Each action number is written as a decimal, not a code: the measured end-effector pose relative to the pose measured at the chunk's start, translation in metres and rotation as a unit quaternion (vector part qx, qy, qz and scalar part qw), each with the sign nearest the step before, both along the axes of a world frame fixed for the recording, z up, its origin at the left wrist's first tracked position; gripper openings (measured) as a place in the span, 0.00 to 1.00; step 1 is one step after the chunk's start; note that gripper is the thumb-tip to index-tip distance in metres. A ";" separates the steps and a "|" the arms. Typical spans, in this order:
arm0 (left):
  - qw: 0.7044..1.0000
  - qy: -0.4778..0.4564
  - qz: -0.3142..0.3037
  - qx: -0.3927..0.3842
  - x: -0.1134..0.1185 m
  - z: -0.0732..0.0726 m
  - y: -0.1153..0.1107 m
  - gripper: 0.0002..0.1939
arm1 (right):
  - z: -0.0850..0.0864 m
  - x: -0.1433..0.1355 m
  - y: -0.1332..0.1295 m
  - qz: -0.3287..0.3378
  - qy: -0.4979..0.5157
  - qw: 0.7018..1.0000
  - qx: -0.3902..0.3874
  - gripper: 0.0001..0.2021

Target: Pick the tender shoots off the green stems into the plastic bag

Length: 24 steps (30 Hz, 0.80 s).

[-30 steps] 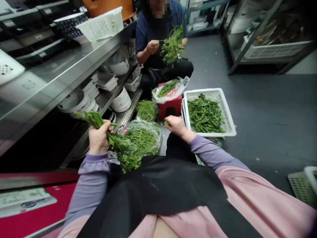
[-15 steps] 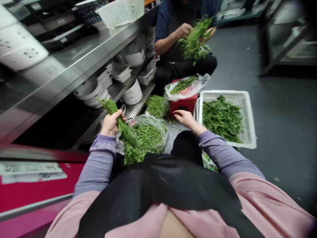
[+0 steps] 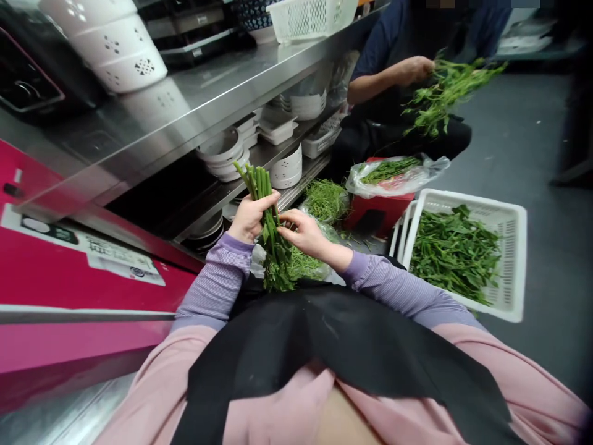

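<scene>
I'm in a kitchen, prob. a comm. one: st. steel counter (image 3: 231, 77) on my L w/ stacked white crockery (image 3: 132, 62) & a plastic basket (image 3: 312, 21) on top, more bowls (image 3: 222, 157) & rect. dishes (image 3: 278, 128) on the shelf (image 3: 217, 203) below. I've a bunch of greens (image 3: 278, 256) & a black apron (image 3: 333, 343) on; bagged stems (image 3: 393, 170) & a white crate (image 3: 513, 253) of leaves (image 3: 454, 253) nearby, co-worker (image 3: 430, 31) opp. w/ green stalks (image 3: 435, 102)

Dim light | sheen on steel counter (image 3: 227, 77) | deep shadow beneath | edges stretched, soft
</scene>
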<state>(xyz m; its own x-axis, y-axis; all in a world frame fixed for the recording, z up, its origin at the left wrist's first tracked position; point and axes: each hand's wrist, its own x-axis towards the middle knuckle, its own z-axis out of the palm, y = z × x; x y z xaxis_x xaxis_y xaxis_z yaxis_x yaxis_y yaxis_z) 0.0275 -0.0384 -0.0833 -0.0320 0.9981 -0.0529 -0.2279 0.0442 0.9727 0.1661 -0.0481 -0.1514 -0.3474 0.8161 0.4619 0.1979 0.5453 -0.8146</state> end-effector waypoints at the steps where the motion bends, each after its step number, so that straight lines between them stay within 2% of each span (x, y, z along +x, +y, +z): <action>1: 1.000 0.001 0.011 0.012 0.001 -0.001 0.000 0.16 | 0.003 -0.001 -0.001 -0.011 0.001 1.000 -0.006 0.10; 4: 0.998 0.016 0.025 0.051 0.006 -0.001 0.001 0.15 | 0.011 -0.005 0.002 -0.053 0.030 0.997 -0.052 0.07; 6: 0.996 0.040 0.023 0.071 0.005 0.001 0.001 0.14 | 0.016 -0.002 0.011 -0.043 0.066 0.992 -0.098 0.06; 8: 0.994 0.061 0.029 0.083 0.000 0.004 0.001 0.13 | 0.020 0.006 0.023 0.003 0.119 0.980 -0.162 0.06; 11: 0.993 0.068 0.043 0.089 -0.010 0.008 0.004 0.11 | 0.028 0.024 0.040 0.098 0.190 0.938 -0.274 0.10; 14: 0.992 0.067 0.043 0.097 -0.016 0.010 0.006 0.11 | 0.035 0.036 0.047 0.167 0.201 0.900 -0.350 0.13; 17: 0.994 0.065 0.001 0.091 -0.011 0.011 0.003 0.16 | 0.043 0.035 0.045 0.212 0.152 0.894 -0.364 0.13; 20: 0.992 0.063 -0.062 0.086 -0.002 0.013 -0.001 0.14 | 0.054 0.027 0.045 0.264 0.076 0.893 -0.357 0.13; 22: 0.993 0.054 -0.045 0.091 0.000 0.015 -0.001 0.12 | 0.060 0.025 0.048 0.262 0.061 0.902 -0.337 0.12; 24: 0.995 0.027 0.017 0.092 -0.003 0.019 0.002 0.12 | 0.060 0.028 0.053 0.236 0.072 0.922 -0.298 0.10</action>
